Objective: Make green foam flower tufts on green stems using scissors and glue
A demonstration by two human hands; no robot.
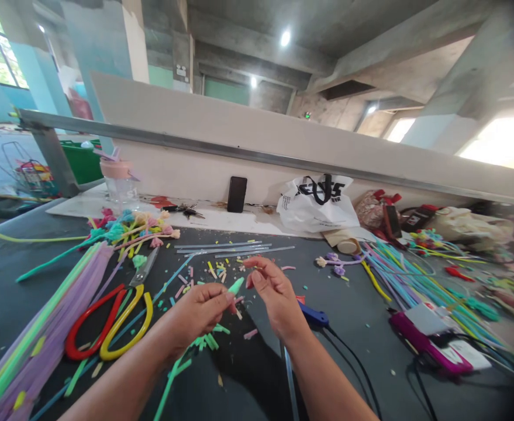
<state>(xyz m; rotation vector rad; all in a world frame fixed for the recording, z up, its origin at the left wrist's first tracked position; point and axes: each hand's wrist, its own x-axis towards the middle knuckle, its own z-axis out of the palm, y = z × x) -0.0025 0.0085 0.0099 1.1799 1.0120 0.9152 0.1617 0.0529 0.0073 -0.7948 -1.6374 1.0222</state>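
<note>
Over the dark table (248, 392), my left hand (206, 307) pinches a small mint green piece (236, 286) between thumb and fingertips. My right hand (274, 292) is held just to the right of that piece, its fingers curved and apart, with nothing visible in them. Beneath and around the hands lie short cut green pieces (208, 340) and scattered pink and yellow bits. Large scissors (139, 298) with one red and one yellow handle lie left of my left hand. A blue-handled tool (313, 315) with a black cord is right of my right hand.
Long purple and green strips (59, 333) cover the left side. Behind stand a bottle (120, 184), a phone (237, 194) and a white bag (318, 204). Clear sticks (239, 248) lie mid-table. Coloured stems (406, 269) and a magenta device (427, 342) are at right.
</note>
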